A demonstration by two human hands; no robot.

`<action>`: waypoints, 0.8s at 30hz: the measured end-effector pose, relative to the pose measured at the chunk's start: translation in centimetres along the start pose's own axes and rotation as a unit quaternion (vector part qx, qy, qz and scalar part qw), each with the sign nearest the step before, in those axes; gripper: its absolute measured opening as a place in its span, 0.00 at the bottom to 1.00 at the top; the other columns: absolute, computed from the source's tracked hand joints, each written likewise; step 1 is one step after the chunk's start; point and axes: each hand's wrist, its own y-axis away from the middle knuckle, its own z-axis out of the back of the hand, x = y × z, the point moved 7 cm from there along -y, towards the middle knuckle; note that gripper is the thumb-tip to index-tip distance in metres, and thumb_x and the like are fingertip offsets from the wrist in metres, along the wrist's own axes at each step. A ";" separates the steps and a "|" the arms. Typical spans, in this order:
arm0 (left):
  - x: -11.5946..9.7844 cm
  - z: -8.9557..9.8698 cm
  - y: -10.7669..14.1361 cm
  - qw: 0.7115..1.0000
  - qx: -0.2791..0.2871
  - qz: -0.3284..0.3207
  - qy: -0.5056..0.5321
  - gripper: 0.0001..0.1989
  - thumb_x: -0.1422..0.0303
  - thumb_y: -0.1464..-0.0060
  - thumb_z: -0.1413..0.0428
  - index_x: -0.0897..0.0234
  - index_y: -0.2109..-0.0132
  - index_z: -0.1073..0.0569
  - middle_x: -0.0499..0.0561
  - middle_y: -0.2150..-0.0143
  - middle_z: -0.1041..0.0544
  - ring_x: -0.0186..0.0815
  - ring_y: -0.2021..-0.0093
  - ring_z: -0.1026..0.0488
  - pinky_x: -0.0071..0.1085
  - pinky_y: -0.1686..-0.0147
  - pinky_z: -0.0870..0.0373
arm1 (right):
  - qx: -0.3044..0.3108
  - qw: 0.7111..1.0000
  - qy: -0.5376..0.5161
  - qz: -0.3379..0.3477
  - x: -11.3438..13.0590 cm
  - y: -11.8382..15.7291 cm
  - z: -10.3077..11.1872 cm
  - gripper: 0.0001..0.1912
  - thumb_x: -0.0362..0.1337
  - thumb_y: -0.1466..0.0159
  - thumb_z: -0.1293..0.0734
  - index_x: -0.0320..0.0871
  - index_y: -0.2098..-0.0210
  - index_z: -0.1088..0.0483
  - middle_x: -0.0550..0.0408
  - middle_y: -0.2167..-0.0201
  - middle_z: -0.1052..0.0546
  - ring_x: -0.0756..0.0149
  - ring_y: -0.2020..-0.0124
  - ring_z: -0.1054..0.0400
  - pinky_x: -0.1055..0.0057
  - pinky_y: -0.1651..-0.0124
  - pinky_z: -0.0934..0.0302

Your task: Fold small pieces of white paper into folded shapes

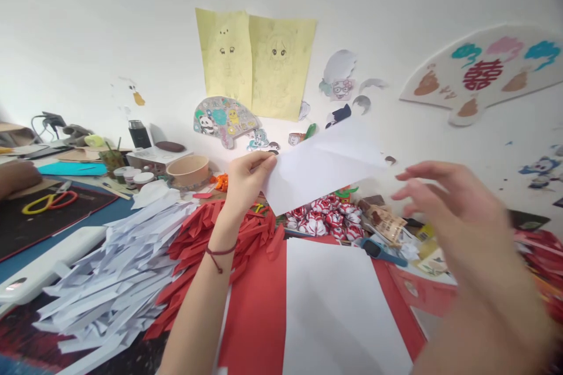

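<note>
Left hand (pixel 251 179): thumb and bent fingers pinch the left end of the white paper; a dark red cord circles the wrist.
Right hand (pixel 457 217): released, fingers loosely curled toward the paper, somewhat blurred.
White paper (pixel 323 167): held up in the air from the left hand, between the two hands; its long axis runs sideways, rising toward the right, with the right end pointing toward the right hand.
Paper edges: the lower edge slants up to the right, in view across the red-and-white paper flowers (pixel 325 214); the upper edge shows against the wall (pixel 373 0).
Room at right: a small gap separates the paper's right end from the right fingertips.
Room below: air lies between the held paper and the white sheet (pixel 329 304), which rests on red paper (pixel 250 316), long axis running away from the person.
Left side: folded red strips (pixel 197 246) are piled against folded white strips (pixel 118 269).
Far left: scissors (pixel 50 202) lie on a dark mat (pixel 83 220), near another person's hand (pixel 17 179).
</note>
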 end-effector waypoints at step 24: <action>-3.1 -12.1 5.3 0.938 0.190 -0.171 -0.232 0.24 0.60 0.36 0.53 0.64 0.37 0.41 0.58 0.46 0.25 0.42 0.50 0.28 0.40 0.47 0.42 | 0.077 0.974 -0.197 -0.077 -6.1 -2.0 -10.4 0.18 0.49 0.42 0.32 0.42 0.59 0.27 0.50 0.62 0.21 0.56 0.56 0.28 0.66 0.54 0.34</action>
